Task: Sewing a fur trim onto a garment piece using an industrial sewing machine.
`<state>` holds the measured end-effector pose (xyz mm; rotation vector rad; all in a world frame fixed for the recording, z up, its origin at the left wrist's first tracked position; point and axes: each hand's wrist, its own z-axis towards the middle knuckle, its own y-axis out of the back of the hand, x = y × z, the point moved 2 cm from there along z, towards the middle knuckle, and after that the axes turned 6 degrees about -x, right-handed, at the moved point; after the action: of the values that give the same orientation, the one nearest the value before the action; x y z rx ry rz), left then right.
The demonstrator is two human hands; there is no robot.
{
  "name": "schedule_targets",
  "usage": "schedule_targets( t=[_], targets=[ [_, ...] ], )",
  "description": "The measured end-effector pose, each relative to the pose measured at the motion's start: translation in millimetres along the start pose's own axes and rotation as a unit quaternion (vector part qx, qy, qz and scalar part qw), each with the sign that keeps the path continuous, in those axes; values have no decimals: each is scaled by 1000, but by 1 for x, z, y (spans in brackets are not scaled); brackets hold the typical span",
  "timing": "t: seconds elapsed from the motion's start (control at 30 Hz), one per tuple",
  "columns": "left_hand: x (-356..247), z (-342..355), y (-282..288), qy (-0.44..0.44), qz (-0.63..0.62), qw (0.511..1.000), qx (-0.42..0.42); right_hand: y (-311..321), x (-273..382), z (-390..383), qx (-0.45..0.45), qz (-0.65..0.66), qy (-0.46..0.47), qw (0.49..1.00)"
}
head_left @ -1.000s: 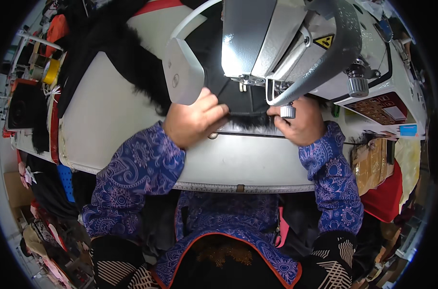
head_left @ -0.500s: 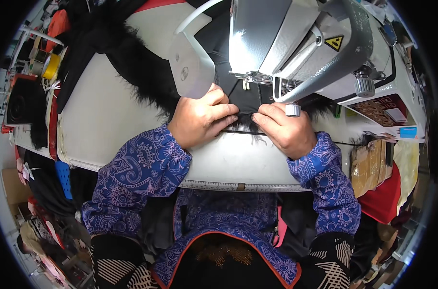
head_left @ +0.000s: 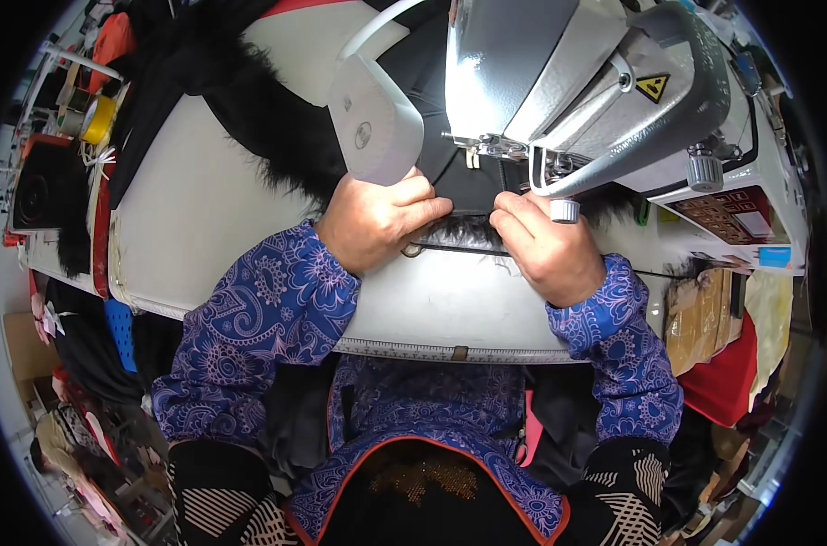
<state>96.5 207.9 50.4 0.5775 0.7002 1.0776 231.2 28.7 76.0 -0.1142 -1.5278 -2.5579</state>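
Note:
Black fabric with a shaggy fur edge (head_left: 472, 227) lies beneath the head of a grey and white sewing machine (head_left: 495, 82). My left hand (head_left: 377, 223) has its fingers curled together on the fabric's near edge, left of the needle area. On the other side my right hand (head_left: 550, 250) pinches the same edge, close to a ribbed knob (head_left: 564, 211). Smooth black cloth (head_left: 472, 196) shows between the two hands. Both fingertips are partly hidden by fur, and a whitish guard (head_left: 377, 123) overlaps the top of my left hand.
A long black fur strip (head_left: 277, 127) runs across the pale table (head_left: 195, 209) to the far left. A measuring tape (head_left: 404, 353) lines the near edge. At left are yellow tape (head_left: 96, 120) and a dark speaker-like box (head_left: 40, 191); at right, a brown-taped packet (head_left: 700, 314) and red cloth (head_left: 718, 382).
My right hand has drawn slightly right, widening the gap between the hands and exposing more smooth black cloth. The machine sits a little farther right in the picture.

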Motion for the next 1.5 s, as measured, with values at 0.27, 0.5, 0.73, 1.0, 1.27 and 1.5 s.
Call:
schedule_targets(
  t=[0.27, 0.5, 0.73, 1.0, 1.27, 1.5],
  targets=[
    [-7, 14, -5, -24, -13, 1000, 11, 4, -1, 6, 13, 35, -9, 999],
    [-5, 17, -15, 42, -96, 994, -16, 1, 0, 10, 21, 22, -29, 999],
    [-6, 14, -11, -4, -82, 996, -29, -1, -6, 4, 17, 42, -42, 998],
    [-3, 16, -7, -28, -16, 999, -11, -3, -11, 1, -49, 84, 43, 994],
    [23, 26, -9, -12, 25, 999, -44, -21, -26, 3, -27, 26, -71, 997],
    [29, 28, -10, 13, 57, 998, -39, -26, -33, 10, -15, 138, -152, 978]
  ],
)
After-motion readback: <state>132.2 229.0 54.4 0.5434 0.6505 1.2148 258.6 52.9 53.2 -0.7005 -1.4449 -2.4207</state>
